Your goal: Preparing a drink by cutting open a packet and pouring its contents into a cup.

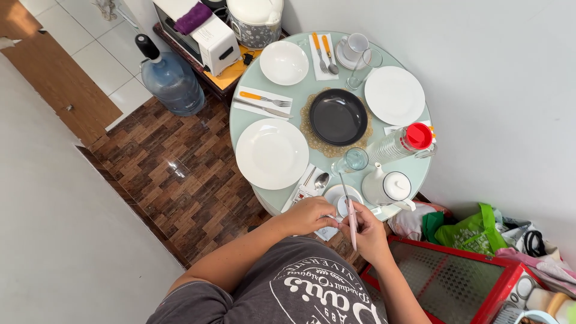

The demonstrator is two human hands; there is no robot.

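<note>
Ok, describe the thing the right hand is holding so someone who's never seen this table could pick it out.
Start at the round pale green table and go to its near edge, where both hands meet beside a small cup and saucer. The right hand holds a long thin pinkish utensil, pointing along the person's view. Unlike the orange-handled fork across the table, it is pale, slim and lifted off the table.

round glass table [247, 129], plates [272, 153], black pan [338, 117]
</note>
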